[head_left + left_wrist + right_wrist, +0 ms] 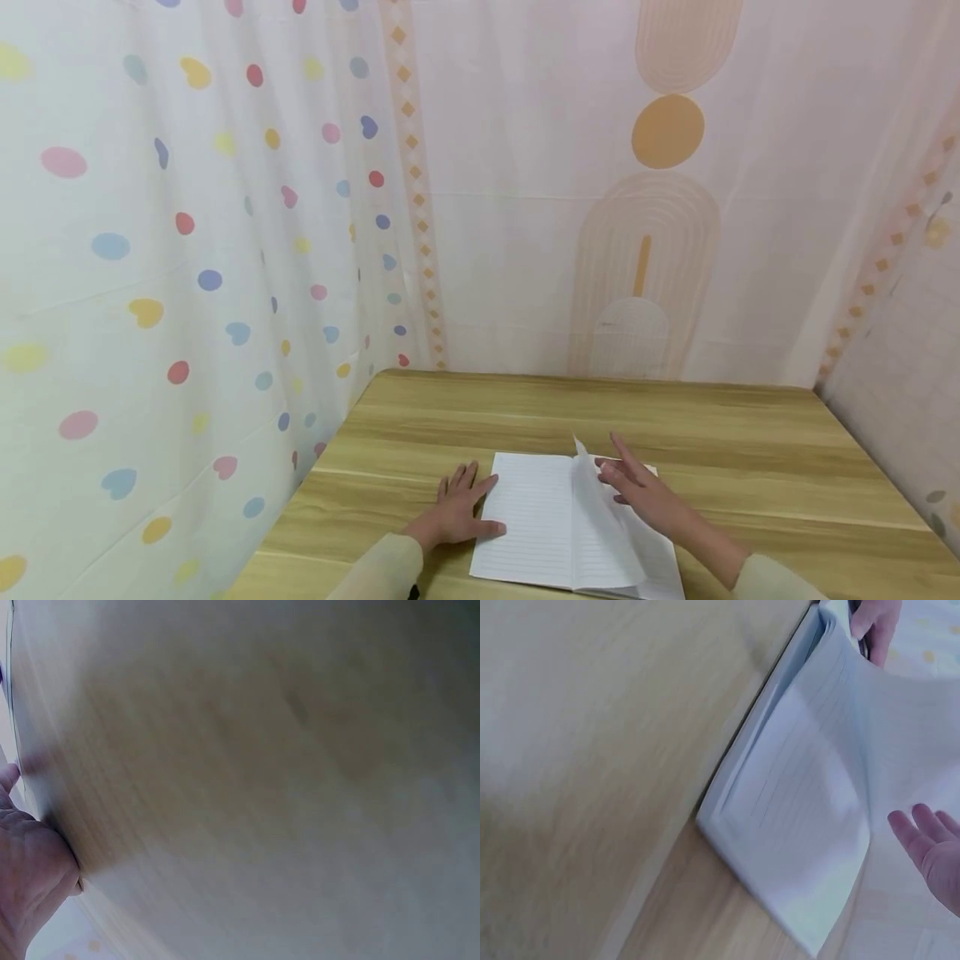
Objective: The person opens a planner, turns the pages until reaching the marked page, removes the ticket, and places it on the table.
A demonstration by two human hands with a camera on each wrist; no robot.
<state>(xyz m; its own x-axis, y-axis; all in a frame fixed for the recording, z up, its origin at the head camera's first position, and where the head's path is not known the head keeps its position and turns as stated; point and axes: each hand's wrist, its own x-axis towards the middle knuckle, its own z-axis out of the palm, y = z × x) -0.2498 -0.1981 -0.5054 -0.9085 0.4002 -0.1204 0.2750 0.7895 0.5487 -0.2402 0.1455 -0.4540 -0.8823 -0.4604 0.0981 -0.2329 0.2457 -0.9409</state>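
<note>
An open notebook (531,521) with ruled white pages lies on the wooden table. Resting at its left edge is my left hand (459,512), fingers spread, the thumb and index fingertip on the page margin. In the left wrist view only part of that hand (34,870) shows, low against the tabletop. One leaf (602,533) stands raised near the middle of the notebook, curving over the right-hand page. My right hand (648,498) is just right of this leaf, its fingers extended. The right wrist view shows its fingertips (922,825) against or close to the leaf; contact is hard to tell.
The wooden table (600,408) extends around the notebook on all sides. A curtain with coloured dots and hearts (225,250) hangs at the left, and a pale patterned curtain (510,250) hangs behind the table's far edge.
</note>
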